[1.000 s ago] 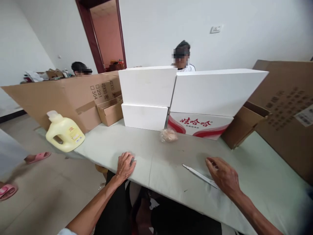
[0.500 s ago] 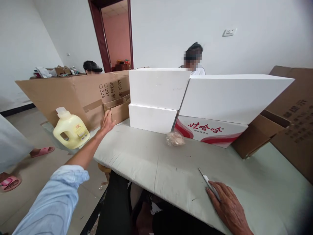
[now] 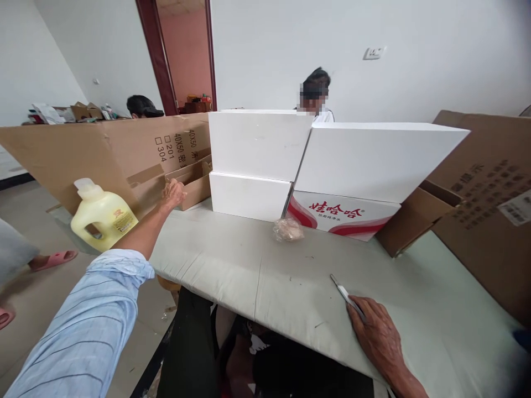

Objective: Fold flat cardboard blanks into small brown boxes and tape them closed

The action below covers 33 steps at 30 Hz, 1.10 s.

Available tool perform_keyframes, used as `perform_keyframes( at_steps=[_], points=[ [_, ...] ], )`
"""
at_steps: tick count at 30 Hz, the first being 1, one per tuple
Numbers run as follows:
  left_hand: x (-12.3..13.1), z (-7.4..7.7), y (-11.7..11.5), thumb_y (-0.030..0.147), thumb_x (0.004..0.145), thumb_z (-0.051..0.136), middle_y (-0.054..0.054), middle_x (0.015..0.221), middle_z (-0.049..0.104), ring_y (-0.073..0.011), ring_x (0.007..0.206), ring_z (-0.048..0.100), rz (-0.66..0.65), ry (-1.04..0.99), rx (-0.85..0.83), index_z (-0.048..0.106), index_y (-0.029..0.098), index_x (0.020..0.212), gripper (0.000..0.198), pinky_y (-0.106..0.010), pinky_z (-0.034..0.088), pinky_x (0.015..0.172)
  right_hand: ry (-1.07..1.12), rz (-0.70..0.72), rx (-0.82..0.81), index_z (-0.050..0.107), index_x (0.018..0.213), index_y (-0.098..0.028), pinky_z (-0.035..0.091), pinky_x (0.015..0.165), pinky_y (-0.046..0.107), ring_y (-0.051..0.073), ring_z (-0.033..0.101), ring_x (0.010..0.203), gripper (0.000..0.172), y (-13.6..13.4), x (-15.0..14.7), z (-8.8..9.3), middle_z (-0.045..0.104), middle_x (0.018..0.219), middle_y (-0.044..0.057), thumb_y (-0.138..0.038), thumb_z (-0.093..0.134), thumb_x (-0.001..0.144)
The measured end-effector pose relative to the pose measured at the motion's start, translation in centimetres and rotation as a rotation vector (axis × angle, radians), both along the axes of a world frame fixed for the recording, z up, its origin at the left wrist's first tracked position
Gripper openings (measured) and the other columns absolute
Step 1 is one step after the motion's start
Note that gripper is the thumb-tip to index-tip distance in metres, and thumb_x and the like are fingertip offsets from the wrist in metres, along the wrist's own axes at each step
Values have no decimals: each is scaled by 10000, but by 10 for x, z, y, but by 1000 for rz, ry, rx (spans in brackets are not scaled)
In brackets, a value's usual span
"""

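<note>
My left hand (image 3: 173, 193) reaches to the left corner of a small open cardboard box (image 3: 196, 192). Its fingers are bent at the box's edge, partly hidden, so what they hold, if anything, does not show. On the table, my right hand (image 3: 375, 326) rests palm down with its fingers closed round a slim white tool with a metal tip (image 3: 343, 292), which points away to the left. The tool's rear end is under the hand. A crumpled clear plastic bag (image 3: 288, 230) with pale contents lies in front of the white boxes.
Stacked white boxes (image 3: 251, 196) stand mid-table, beside a red-and-white printed carton (image 3: 342, 215). A yellow jug (image 3: 103, 215) is by my left forearm. Large cardboard sheets stand left and right (image 3: 489, 182). Two people (image 3: 315, 94) sit behind the boxes; pink slippers show at left.
My left hand has moved from the small box's outer corner over its edge, the fingers now more bent. The right hand still holds the slim tool. The whole view has shifted slightly.
</note>
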<state>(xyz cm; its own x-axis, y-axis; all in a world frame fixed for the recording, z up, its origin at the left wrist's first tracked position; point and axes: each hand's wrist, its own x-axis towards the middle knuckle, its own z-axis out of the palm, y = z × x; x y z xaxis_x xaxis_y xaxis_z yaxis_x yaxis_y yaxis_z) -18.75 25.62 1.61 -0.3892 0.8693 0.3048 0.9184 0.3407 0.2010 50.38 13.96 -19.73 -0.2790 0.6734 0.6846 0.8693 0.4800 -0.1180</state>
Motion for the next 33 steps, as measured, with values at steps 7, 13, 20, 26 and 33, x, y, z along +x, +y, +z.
perform_keyframes(
  at_steps=[7,13,20,26,33],
  points=[
    [-1,12,-42,337,1069,629,-143,1275,713,-307,1220,662,5,53,59,709,154,1163,221,-506,552,1053,-25,-56,1,758,1058,-223,551,840,433,307,715,917,330,8,18,-1,779,981,124,-431,502,1078],
    [5,12,-116,261,1032,451,-182,1126,726,-341,1133,657,-40,40,145,666,193,1009,227,-477,495,1048,-46,-173,3,774,1026,-216,531,806,454,324,678,869,365,21,44,-3,769,964,143,-438,484,1036],
    [42,-4,-203,423,981,423,-52,870,655,-267,872,624,-260,-145,153,548,252,906,225,-379,500,858,38,-43,-26,739,1259,-199,551,1002,491,344,677,1105,412,13,-4,31,744,1157,175,-495,558,1037],
    [92,-14,-216,592,966,449,10,751,550,-205,744,539,-536,-467,123,514,247,799,389,-325,464,726,183,355,-328,489,1633,-267,589,1066,504,341,667,1281,716,-27,-101,67,596,1508,180,-568,700,1019],
    [134,-56,-200,641,954,497,10,764,571,-184,709,574,-628,-729,79,552,230,868,424,-321,524,690,413,658,-697,334,1739,-358,616,1009,466,308,678,1268,928,-73,-146,67,530,1639,154,-637,768,967]
  ],
)
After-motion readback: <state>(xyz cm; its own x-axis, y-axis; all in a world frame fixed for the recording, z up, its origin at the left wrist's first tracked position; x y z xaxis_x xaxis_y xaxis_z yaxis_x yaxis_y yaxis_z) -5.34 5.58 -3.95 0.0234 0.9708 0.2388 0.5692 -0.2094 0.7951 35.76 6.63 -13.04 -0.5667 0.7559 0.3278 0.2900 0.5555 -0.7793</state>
